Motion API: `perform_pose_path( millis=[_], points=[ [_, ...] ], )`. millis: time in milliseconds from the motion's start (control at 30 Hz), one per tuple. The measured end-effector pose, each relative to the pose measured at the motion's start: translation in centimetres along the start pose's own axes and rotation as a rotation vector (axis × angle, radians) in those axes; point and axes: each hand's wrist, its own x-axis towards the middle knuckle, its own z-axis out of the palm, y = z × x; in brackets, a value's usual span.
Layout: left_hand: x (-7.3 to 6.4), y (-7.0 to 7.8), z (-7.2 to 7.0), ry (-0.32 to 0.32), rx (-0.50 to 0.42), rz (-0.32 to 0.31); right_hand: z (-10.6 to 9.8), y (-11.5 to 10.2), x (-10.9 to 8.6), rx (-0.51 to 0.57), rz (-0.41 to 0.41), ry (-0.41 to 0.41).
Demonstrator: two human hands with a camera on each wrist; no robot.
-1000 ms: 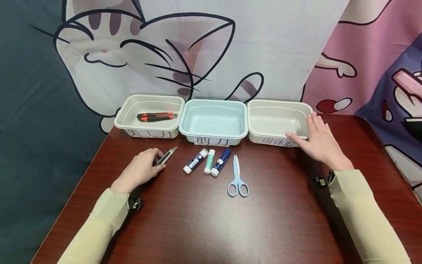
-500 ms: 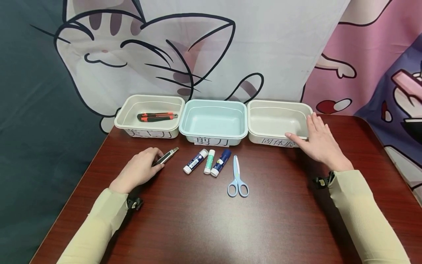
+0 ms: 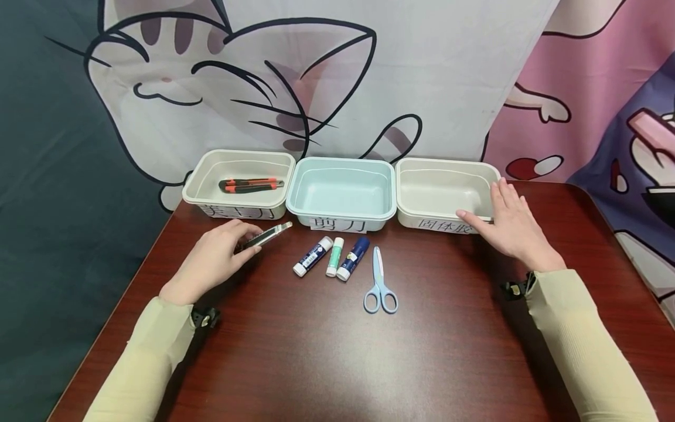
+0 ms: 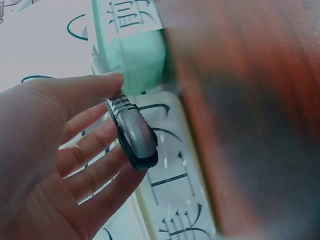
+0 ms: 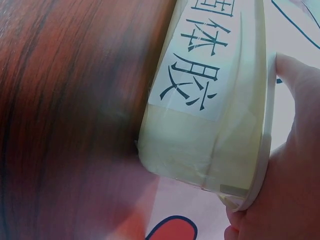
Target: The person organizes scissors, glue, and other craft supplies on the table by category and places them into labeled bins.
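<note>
My left hand (image 3: 213, 258) pinches a grey and black utility knife (image 3: 265, 235) between thumb and fingers, just in front of the left cream bin (image 3: 237, 212). In the left wrist view the knife's rounded end (image 4: 136, 132) shows beneath the thumb. Inside that bin lie black-and-red utility knives (image 3: 252, 186). My right hand (image 3: 514, 228) rests at the right end of the right cream bin (image 3: 408, 220), fingers extended along its side and thumb at the front rim; in the right wrist view, the hand (image 5: 290, 165) is against the rim.
A light blue bin (image 3: 343, 220) stands between the cream bins. Before it on the table (image 3: 327, 363) lie a navy-and-white glue stick (image 3: 313, 257), a green one (image 3: 334, 258), a dark blue one (image 3: 353, 259) and light blue scissors (image 3: 378, 284). A printed curtain (image 3: 448, 76) hangs behind.
My left hand has lifted the grey and black utility knife off the table and moved it slightly up toward the left bin. The right hand has stayed in place.
</note>
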Motion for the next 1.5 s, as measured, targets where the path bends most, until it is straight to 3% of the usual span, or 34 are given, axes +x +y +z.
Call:
perform_pose_path(
  millis=[200,467,867,1167,1500],
  points=[
    [0.6,0.1,-1.1,0.082,0.015,0.038,-0.2,-0.1,0.0,0.000,0.002,-0.008],
    [2.5,-0.1,-3.4,0.155,0.079,0.088,0.0,0.1,0.0,-0.003,0.008,-0.015],
    [5.6,-0.6,-4.9,0.183,0.080,0.137,-0.1,0.2,-0.2,0.000,0.012,-0.011],
    [7.9,-2.0,-5.6,0.166,0.100,0.066,-0.2,0.1,-0.1,-0.010,0.012,-0.016],
    [10.3,-4.0,-6.2,0.078,0.116,-0.031,-0.1,-0.2,-0.1,-0.002,0.007,-0.006]
  ],
)
